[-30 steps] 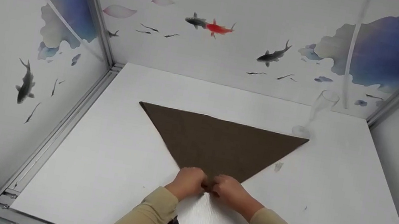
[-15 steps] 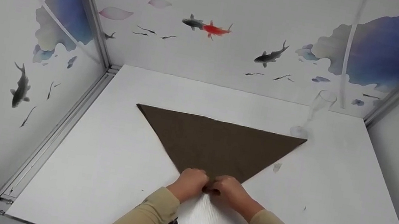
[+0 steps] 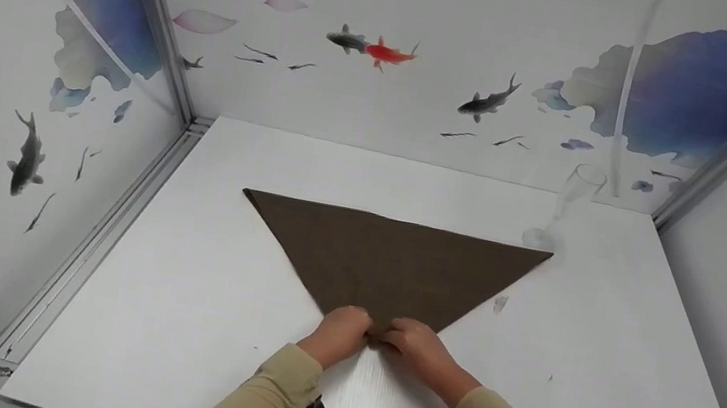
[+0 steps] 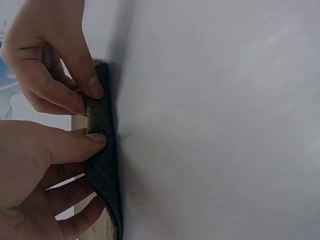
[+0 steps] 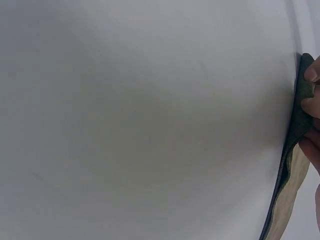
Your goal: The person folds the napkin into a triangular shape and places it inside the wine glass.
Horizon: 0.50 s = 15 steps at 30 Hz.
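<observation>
A brown cloth napkin lies as a wide triangle on the table, long edge toward the back. Its near corner is turned over into a narrow rolled fold, which shows dark in the left wrist view. Both hands work side by side there. With thumb on top and fingers behind, my left hand pinches the fold. Just to its right, my right hand pinches the same fold between thumb and fingers. Only fingertips appear at the edge of the right wrist view, beside the fold. The fingers partly cover the corner.
Behind the napkin's right corner stands a tall clear glass, faint against the white. A small greyish patch is on the white table right of the napkin. Printed panels with metal frame rails enclose the left, back and right sides.
Both hands keep hold of the near corner, their fingers shifting only slightly along the fold. The whole scene drifts a little to the left in the head view.
</observation>
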Each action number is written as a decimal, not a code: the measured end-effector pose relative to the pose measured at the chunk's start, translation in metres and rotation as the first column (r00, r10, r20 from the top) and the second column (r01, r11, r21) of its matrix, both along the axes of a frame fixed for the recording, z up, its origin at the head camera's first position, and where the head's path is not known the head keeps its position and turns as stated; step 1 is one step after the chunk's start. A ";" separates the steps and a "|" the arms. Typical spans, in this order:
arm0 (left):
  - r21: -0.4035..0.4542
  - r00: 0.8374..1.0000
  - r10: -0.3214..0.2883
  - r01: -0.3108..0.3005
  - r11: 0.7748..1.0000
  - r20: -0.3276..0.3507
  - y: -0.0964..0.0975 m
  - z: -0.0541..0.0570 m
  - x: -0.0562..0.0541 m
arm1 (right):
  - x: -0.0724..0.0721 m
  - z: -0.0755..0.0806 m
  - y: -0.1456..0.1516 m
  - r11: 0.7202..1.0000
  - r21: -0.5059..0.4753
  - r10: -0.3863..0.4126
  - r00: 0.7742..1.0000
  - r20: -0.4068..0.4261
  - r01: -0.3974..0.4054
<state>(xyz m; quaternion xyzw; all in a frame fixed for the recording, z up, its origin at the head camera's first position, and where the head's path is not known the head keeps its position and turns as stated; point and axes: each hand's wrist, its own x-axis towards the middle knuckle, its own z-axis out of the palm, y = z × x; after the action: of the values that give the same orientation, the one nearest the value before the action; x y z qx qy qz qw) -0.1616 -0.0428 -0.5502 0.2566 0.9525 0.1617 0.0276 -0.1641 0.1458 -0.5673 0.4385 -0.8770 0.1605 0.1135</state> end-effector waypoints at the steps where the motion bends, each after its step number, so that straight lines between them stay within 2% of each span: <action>1: 0.018 1.000 0.005 -0.005 1.000 0.014 0.000 -0.001 0.001 | 0.001 0.000 0.000 1.000 -0.003 -0.012 1.000 0.028 0.012; 4: 0.072 0.999 0.023 -0.026 0.997 0.045 -0.001 -0.005 0.003 | 0.001 0.001 0.000 0.998 -0.010 -0.055 0.992 0.118 0.056; 7: 0.109 0.998 0.055 -0.059 0.992 0.043 -0.001 -0.010 0.004 | -0.001 0.003 -0.001 0.992 -0.029 -0.110 0.967 0.230 0.120; 11: 0.195 0.986 0.124 -0.143 0.970 0.109 -0.003 -0.012 0.003 | -0.006 0.007 -0.005 0.975 -0.011 -0.203 0.912 0.356 0.222; 15: 0.285 0.957 0.172 -0.236 0.929 0.232 -0.007 -0.010 0.002 | -0.013 0.012 -0.012 0.955 0.025 -0.275 0.849 0.450 0.296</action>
<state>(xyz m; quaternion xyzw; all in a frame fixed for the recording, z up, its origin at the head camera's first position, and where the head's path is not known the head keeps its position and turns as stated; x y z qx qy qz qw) -0.1597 -0.0500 -0.5597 0.1389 0.9290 0.3363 0.0671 -0.1774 0.1333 -0.5550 0.2517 -0.9308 0.2583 -0.0596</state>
